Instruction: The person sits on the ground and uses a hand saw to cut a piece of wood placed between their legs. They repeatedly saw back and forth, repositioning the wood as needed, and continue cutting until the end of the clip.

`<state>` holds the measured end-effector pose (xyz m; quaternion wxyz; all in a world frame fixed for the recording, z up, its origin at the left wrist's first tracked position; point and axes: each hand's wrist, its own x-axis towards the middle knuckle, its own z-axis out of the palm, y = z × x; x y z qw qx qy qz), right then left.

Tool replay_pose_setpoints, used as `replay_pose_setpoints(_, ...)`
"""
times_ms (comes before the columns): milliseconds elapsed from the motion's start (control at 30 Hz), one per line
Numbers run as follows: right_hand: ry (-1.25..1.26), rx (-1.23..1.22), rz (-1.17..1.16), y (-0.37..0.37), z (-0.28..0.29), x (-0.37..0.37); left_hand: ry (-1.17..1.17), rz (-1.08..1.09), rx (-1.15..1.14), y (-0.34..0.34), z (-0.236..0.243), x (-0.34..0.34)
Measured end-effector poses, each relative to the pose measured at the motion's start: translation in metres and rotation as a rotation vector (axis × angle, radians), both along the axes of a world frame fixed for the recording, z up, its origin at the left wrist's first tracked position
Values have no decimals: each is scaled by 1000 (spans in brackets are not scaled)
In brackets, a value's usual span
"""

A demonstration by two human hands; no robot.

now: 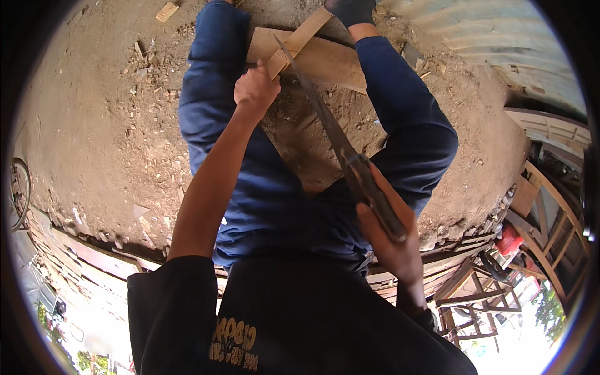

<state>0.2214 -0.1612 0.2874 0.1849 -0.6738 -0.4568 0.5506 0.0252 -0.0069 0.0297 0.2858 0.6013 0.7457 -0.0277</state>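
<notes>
My left hand grips the lower end of a narrow light wooden strip, which lies at a slant across a wider wooden board on the dirt ground between my legs. My right hand, blurred by motion, is closed on the handle of a handsaw. The saw's blade runs up and to the left, its tip over the strip just beside my left hand. A foot in a dark covering is at the strip's upper end.
Wood scraps lie on the dirt. A bicycle wheel is at the far left edge. A corrugated metal sheet, wooden frames and a red object are on the right. Stacked planks run behind me.
</notes>
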Motion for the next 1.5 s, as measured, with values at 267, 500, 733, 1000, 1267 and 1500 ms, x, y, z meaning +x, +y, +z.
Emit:
replay_pose_setpoints(267,93,-164,-134,-4,0,21,91,-124,63,2,-4,-2)
replay_pose_setpoints(500,133,31,-151,-38,-14,24,268,-221,196,-4,6,-2)
replay_pose_setpoints(733,191,92,-309,-53,-22,26,235,-291,194,-4,-45,-16)
replay_pose_setpoints(1000,209,32,-251,-61,-55,25,-16,-142,28,-7,-48,-5)
replay_pose_setpoints(1267,102,94,-111,-60,-67,32,-128,-30,-16,-7,-40,-5)
replay_pose_setpoints(1500,87,293,-67,-58,-81,28,-118,-67,-41,2,-31,-4)
